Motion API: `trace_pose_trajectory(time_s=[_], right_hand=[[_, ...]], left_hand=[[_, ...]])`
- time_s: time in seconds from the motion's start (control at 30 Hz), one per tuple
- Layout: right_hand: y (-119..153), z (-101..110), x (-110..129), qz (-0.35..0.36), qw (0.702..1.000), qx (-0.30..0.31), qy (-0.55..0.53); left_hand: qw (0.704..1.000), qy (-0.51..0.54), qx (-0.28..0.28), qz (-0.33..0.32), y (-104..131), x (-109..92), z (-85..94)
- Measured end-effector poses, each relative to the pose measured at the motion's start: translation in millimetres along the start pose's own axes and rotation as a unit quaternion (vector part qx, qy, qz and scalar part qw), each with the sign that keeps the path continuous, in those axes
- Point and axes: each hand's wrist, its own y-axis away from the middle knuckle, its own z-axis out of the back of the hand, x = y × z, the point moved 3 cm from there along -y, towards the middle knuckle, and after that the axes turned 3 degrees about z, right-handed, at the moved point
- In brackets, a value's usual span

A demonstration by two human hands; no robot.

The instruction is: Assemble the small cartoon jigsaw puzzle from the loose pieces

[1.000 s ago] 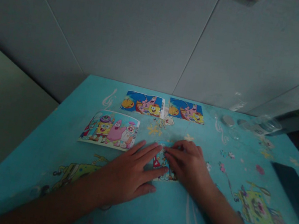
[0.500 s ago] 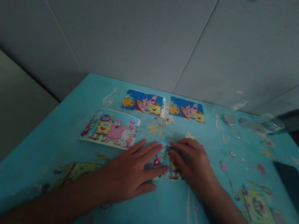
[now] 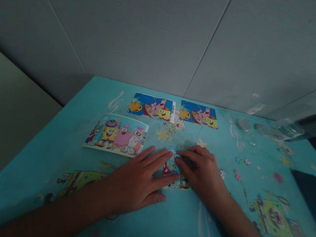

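Jigsaw (image 3: 170, 167), in the head view: lying on the desk (image 3: 141, 233), nearer than and right of the picture card (image 3: 116, 136). Apparently steadying its left side with a spread left hand (image 3: 139, 183), gripping nothing; working at its far part with a bunched right hand (image 3: 199, 168), cannot tell whether pinching anything. Seemingly fitting or pressing in place, probably calling for careful alignment.

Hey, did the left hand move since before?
No, not noticeably: the left hand keeps its place by the lower right corner of the leftmost picture card.
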Motion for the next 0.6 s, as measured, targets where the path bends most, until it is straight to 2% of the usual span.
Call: trace_pose_trajectory(time_s=[0.6], right_hand=[[0,6,11,0.030,0.995,0.018,0.094]], left_hand=[[0.999,-0.031,0.020,0.017,-1,1,-3.2]])
